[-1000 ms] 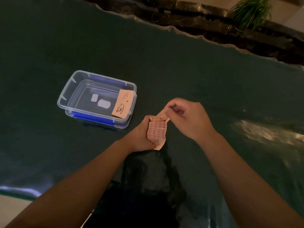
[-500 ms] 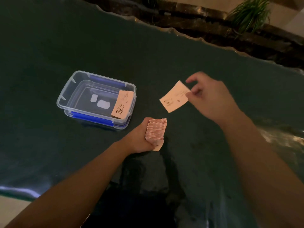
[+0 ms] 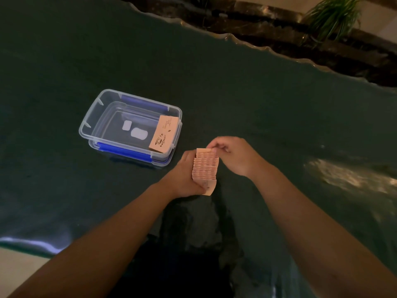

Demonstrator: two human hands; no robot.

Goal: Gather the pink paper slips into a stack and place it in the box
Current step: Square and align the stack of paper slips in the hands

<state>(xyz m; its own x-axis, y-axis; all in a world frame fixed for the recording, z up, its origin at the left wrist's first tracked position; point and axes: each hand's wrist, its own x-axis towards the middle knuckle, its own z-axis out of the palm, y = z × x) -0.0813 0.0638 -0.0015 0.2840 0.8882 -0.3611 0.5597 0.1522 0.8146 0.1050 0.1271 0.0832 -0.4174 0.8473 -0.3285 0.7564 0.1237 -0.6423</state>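
My left hand [image 3: 184,177] holds a fanned stack of pink paper slips [image 3: 205,166] just above the dark green table. My right hand [image 3: 234,153] pinches the far top edge of that stack with thumb and forefinger. A clear plastic box [image 3: 90,123] with blue latches sits open to the left of my hands. One pink slip [image 3: 164,134] with a coffee cup print leans inside the box against its right wall.
The dark green table [image 3: 257,93] has a wavy far edge, with a stone ledge and a green plant [image 3: 330,16] behind it. A bright reflection [image 3: 348,177] lies on the table at the right. My dark lap shows below the near edge.
My right hand, which held one slip up and away to the right, came back down to the stack. That slip now sits at the stack's far end.
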